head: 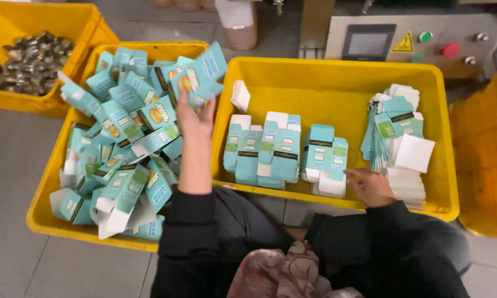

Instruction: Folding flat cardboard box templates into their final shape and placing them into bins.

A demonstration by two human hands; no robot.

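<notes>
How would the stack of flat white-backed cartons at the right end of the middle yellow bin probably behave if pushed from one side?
The stack of flat cartons already fans out unevenly, so it would likely slide apart rather than move as one. Each carton looks like thin folded card, probably light and bendy. Resting on the bin floor, it seems unlikely to roll.

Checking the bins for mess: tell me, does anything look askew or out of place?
Yes. The left bin holds teal cartons dumped at all angles, some with flaps open. In the right bin, the flat stacks stand fairly neat, but the far-right stack is fanned out and slipping.
</notes>
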